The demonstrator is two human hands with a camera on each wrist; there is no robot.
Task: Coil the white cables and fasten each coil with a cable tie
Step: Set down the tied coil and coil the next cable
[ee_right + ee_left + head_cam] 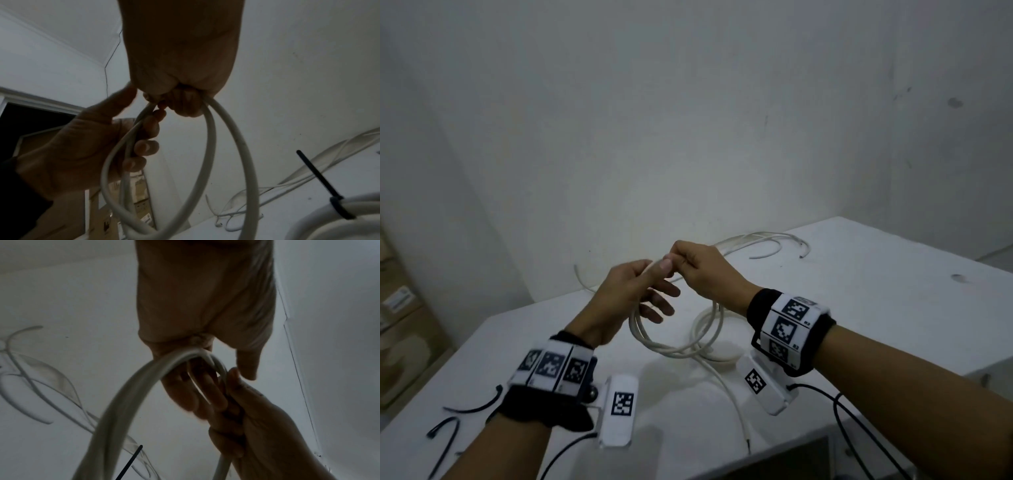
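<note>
A white cable coil [671, 337] is held above the white table [859, 308] by both hands, which meet at its top. The coil's upper arc is pinched by the left hand [626, 294] between thumb and forefinger, while its other fingers [664, 301] are extended loosely behind the loops. The same arc is gripped by the right hand [709, 274], whose fingers are curled tightly round the strands. In the right wrist view the loops [207, 162] are seen hanging below the closed fist, and a finished coil [349, 211] bound with a black cable tie [320, 183] is seen at the lower right. A tail of the cable [729, 397] is trailed from the coil down across the table towards its near edge. Loose white cables [763, 241] are spread on the far part of the table. Two spare black cable ties [472, 407] are laid on the near left of the table, and cardboard boxes [404, 329] are stacked beyond its left edge.
</note>
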